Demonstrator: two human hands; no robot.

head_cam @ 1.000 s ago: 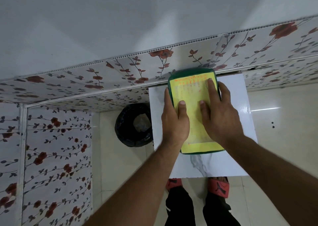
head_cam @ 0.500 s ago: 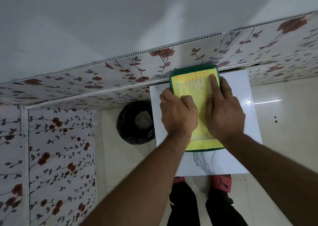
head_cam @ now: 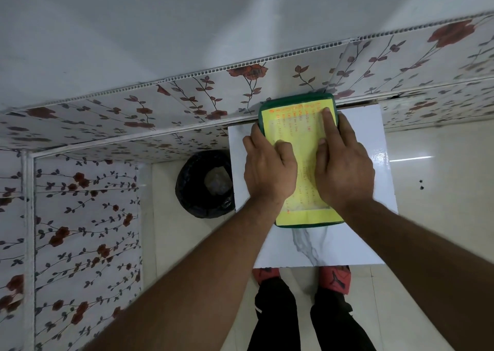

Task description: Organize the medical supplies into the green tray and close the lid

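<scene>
Green tray [head_cam: 299,226]: closed, on our white table [head_cam: 369,163].
Lid [head_cam: 300,137]: yellow, orange lettering.
Left hand [head_cam: 268,169]: fingers curled, pressing lid's left edge.
Right hand [head_cam: 344,169]: fingers extended flat on lid.

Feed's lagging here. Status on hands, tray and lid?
Left hand and right hand both flat on the yellow-labelled lid, pressing. Lid sits on the green tray, on the white table. No supplies outside, nothing in the way.
</scene>
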